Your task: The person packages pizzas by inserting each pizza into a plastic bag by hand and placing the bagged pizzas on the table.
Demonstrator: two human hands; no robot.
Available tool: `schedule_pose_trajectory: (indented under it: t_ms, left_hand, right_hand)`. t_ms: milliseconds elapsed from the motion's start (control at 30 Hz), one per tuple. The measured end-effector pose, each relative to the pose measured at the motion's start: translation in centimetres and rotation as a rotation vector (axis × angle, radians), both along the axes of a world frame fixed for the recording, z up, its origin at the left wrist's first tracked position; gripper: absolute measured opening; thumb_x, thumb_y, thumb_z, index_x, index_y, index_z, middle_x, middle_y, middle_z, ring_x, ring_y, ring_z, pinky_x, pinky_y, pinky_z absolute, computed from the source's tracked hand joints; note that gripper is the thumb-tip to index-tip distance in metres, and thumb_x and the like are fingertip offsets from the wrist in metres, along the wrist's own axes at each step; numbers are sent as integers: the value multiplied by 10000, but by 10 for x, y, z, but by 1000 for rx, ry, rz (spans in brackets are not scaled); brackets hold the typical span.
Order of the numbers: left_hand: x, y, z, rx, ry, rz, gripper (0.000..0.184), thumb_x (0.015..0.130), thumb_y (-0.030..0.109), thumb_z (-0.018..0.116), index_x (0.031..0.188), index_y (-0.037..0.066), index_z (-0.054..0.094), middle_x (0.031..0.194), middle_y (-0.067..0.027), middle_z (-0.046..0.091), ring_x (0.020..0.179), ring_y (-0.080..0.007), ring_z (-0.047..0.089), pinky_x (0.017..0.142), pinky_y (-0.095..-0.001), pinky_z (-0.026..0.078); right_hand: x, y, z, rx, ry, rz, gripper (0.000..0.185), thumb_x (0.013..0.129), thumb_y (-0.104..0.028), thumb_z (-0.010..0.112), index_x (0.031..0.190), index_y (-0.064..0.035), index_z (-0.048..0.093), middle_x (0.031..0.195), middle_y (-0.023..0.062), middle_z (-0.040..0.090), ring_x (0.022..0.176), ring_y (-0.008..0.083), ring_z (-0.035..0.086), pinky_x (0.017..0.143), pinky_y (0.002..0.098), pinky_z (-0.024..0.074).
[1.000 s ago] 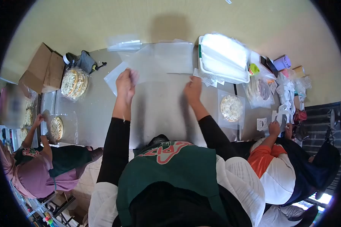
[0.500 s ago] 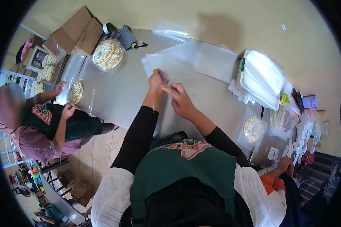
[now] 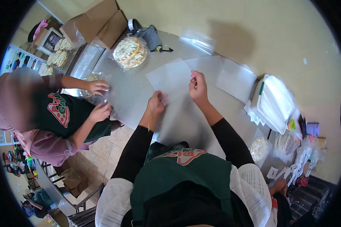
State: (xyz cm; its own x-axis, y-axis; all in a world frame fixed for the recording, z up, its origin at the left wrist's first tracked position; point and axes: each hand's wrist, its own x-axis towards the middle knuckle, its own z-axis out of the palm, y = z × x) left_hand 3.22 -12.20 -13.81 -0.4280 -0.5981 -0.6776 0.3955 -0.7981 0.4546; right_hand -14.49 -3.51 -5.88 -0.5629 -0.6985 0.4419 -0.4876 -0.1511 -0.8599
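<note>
My left hand (image 3: 155,104) is above the metal table (image 3: 121,92) with its fingers curled in. Something thin and pinkish or see-through shows at its fingertips; I cannot tell what it is. To the right and farther forward, my right hand (image 3: 199,89) is raised with the fingers bent together, and whatever they pinch is too small to make out. Beyond my left hand a clear plastic sheet (image 3: 168,73) lies on the table, its edge close to my right hand. Another stack of clear sheets (image 3: 236,79) lies right of my right hand.
At left a co-worker's hands (image 3: 100,89) handle plastic near a pizza. Wrapped pizzas (image 3: 130,53) stand by a cardboard box (image 3: 96,22). At right are a basket of plastic sheets (image 3: 274,100), a wrapped pizza (image 3: 259,148) and another person's hands (image 3: 279,186).
My hands have come apart: the right has moved away to the right, the left is lower and nearer me. The view has shifted. The co-worker's hands now reach farther over the table.
</note>
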Motion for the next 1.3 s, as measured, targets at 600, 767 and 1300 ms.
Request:
schedule_pose_trajectory:
  t_ms: [600,767,1300]
  left_hand:
    - [109,-39,32,109,28,-38,148,897,214,499,932,76,540,905,-71,628,805,-196,611,727,-327,499]
    - [61,-56,40,90,91,-99,126,891,203,489,886,89,542,870,-62,633,761,-182,605,677,-317,484]
    - [-52,-34,2,-788,-366,-419,249,830,236,555,988,44,549,816,-89,603,734,-226,587,701,-346,479]
  right_hand:
    - [-23,-291,-90,371,61,-75,207,789,-194,604,968,-113,670,934,47,646,890,220,613,825,397,442]
    - [-67,-244,-33,-38,-597,-239,177,700,15,657,876,14,631,845,76,621,761,141,579,672,253,455]
    - [125,37,57,-93,221,538,302,729,-87,609,1031,-90,594,1091,87,534,1023,278,505,874,389,350]
